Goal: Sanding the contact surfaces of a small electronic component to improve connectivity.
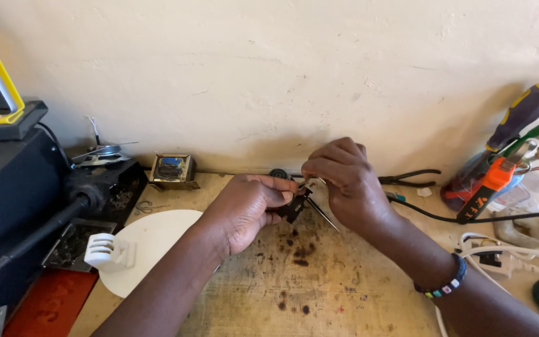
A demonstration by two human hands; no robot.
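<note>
My surface (319, 293) is stained wood, with a white disc (151, 246) at my left. Above its middle my left hand (247, 209) pinches a small black part (293, 209), while my right hand (344, 181) grips tweezers (319, 209) touching it.

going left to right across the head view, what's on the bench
black machine → white plastic clip → white disc → small transformer → left hand → small black part → right hand → black pliers → screwdrivers
</note>
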